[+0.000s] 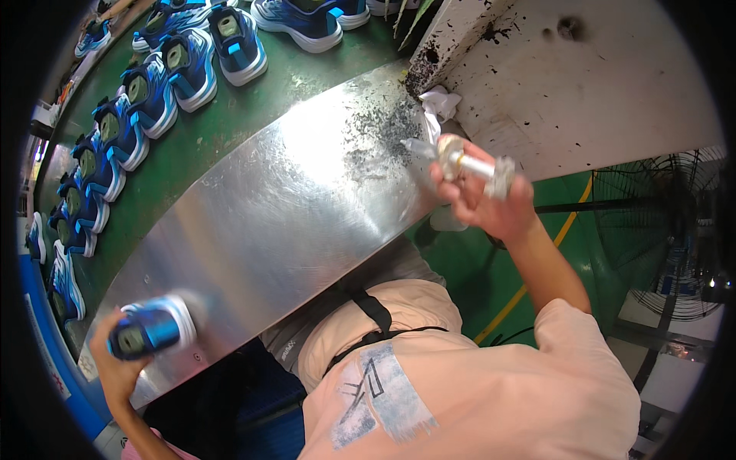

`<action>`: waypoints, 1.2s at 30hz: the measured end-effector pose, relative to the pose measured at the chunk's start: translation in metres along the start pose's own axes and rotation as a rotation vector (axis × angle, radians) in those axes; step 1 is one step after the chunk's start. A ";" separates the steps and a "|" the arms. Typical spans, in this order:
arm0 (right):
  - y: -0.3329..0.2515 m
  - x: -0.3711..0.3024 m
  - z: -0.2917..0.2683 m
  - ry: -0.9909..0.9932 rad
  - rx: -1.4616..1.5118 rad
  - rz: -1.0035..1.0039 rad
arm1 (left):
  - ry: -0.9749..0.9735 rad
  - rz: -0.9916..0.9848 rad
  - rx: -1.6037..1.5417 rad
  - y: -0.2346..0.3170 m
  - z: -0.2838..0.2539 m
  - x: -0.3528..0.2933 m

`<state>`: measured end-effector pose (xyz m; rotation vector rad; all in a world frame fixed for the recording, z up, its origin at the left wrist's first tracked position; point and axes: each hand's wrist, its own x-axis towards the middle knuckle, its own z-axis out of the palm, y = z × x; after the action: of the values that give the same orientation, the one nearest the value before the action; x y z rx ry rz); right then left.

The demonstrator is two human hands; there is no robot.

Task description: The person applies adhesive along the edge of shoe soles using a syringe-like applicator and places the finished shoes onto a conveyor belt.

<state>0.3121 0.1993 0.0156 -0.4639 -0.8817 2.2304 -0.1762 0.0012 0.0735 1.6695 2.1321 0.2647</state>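
At the lower left, my left hand (113, 368) grips a blue sneaker (149, 330) with a white sole, fingers along its far side; the shoe is slightly blurred. On the right, my right hand (491, 203) is raised over the edge of the metal worktop (268, 222). In it is a syringe-like tool (475, 165) with a clear pointed tip, a pale metal shaft and crusted knobs, partly smeared by motion. The tip points left, over a patch of dark specks on the metal. A crumpled white tissue (438, 103) lies just beyond that hand.
Several matching blue sneakers (188, 69) stand in a curved row on the green surface (222, 123) beyond the worktop. A white board with dark stains (567, 92) rises at the upper right. A black wire fan (652, 230) stands at the right, over a green floor with a yellow line.
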 end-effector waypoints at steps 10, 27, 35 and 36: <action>0.008 0.006 0.001 0.397 -0.634 0.162 | 0.312 0.452 0.353 0.085 0.062 -0.001; 0.099 0.193 0.237 -0.552 0.027 0.972 | 0.692 0.493 -0.049 0.069 0.126 -0.051; 0.167 0.225 0.283 -0.657 -0.091 1.048 | 0.877 0.456 -0.036 0.061 0.138 -0.045; 0.168 0.224 0.287 -0.734 -0.156 1.083 | 0.970 0.458 -0.009 0.061 0.137 -0.047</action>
<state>-0.0775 0.1360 0.0833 -0.1721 -1.3926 3.4547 -0.0538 -0.0424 -0.0153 2.2947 2.2445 1.4679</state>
